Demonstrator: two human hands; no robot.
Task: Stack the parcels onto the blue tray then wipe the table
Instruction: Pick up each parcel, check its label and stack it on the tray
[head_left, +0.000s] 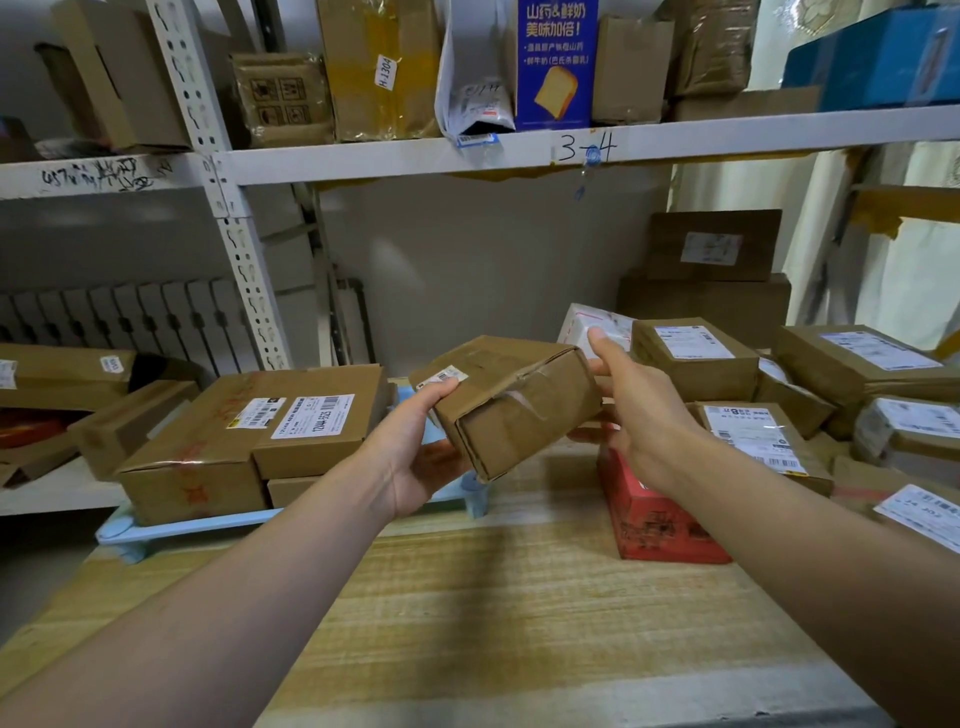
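A small brown cardboard parcel (511, 402), tilted and dented along its taped edge, is held above the pale wooden table (467, 613): the left hand (421, 452) grips its near-left corner, thumb on top, while the right hand (641, 410) rests its extended fingers against the right end. It should be levelled, then set on the free right part of the light blue plastic tray (218, 522), just beside the large brown boxes (249, 441) already there. More labelled parcels, including a red carton (660, 519), crowd the table's right; white metal shelving (467, 150) stands behind.
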